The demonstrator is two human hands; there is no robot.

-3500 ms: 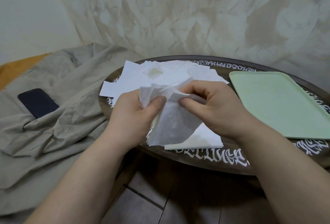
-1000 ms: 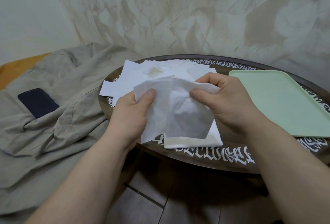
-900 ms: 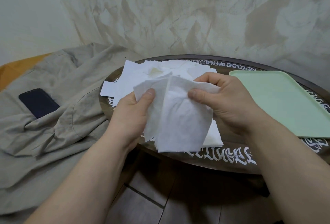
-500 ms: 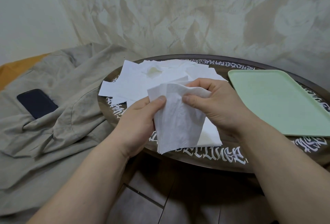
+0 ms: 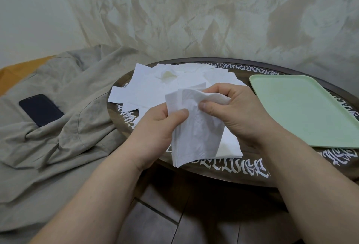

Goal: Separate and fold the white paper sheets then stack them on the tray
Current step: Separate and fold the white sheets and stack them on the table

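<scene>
Both hands hold a thin white paper sheet (image 5: 196, 127) over the near edge of the round table. My left hand (image 5: 157, 127) pinches its left side between thumb and fingers. My right hand (image 5: 231, 111) pinches its upper right part, which is bunched under the fingers. The sheet hangs down, creased and partly doubled over. A loose pile of white sheets (image 5: 165, 86) lies on the table behind my hands. A flat stack of sheets (image 5: 231, 146) lies under the held one. The pale green tray (image 5: 303, 107) sits at the right with nothing on it.
The dark round table (image 5: 233, 170) has white lettering around its rim. A beige cloth (image 5: 58, 117) is heaped at the left, with a dark phone (image 5: 40, 109) on it. Brown floor tiles show below the table. A mottled wall rises behind.
The sheet was spread wide between my hands a second ago. My hands have since come together and the sheet now hangs narrower, doubled over between them.
</scene>
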